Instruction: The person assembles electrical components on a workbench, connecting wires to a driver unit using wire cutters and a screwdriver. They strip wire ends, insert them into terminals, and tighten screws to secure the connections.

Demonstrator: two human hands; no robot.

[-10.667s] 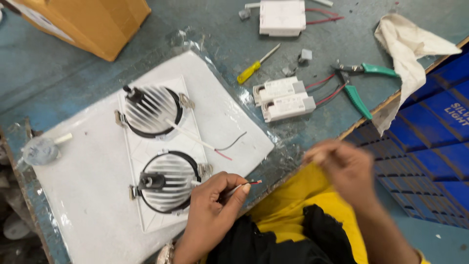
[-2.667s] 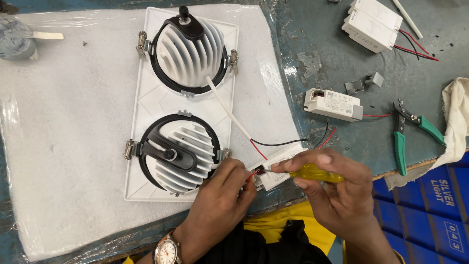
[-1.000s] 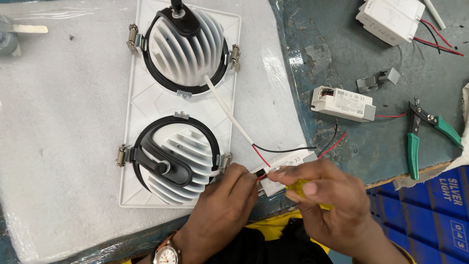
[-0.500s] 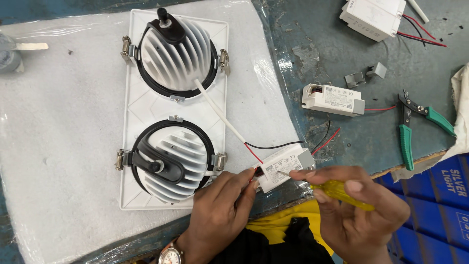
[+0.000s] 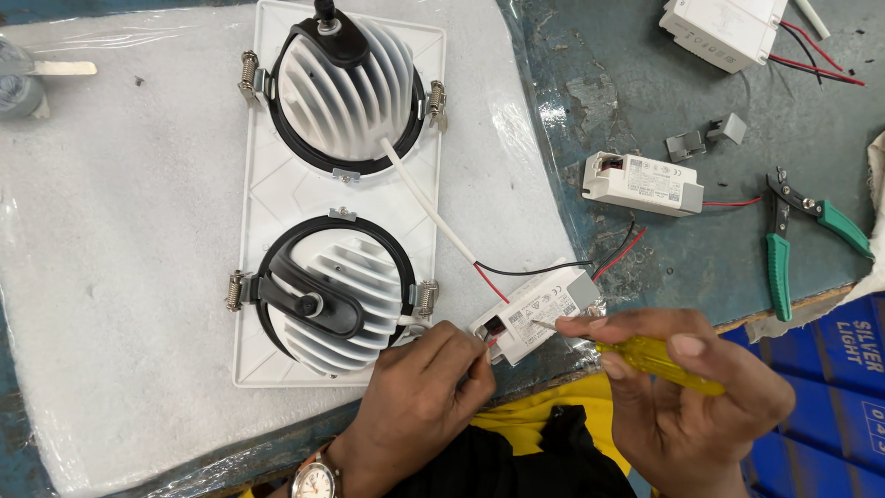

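A white double downlight fixture (image 5: 267, 194) with two finned heat sinks lies face down on a white foam sheet (image 5: 120, 258). A small white driver box (image 5: 539, 312) rests at the foam's near right edge. My left hand (image 5: 419, 401) pinches thin red and black wires at the box's left end. My right hand (image 5: 682, 392) holds a yellow-handled screwdriver (image 5: 659, 355), its metal tip resting on top of the box. A white cable (image 5: 429, 203) runs from the upper lamp toward the box.
On the blue-grey bench to the right lie a second white driver (image 5: 641, 183), a larger white driver (image 5: 728, 28) at the top, two small grey clips (image 5: 705, 138) and green-handled pliers (image 5: 784, 249). Blue cartons (image 5: 830, 369) stand at the lower right. A tape roll (image 5: 18, 83) sits top left.
My right hand has drawn back to the right, so the screwdriver's tip now lies on the driver box. The left hand stays at the wires. The view shifted slightly.
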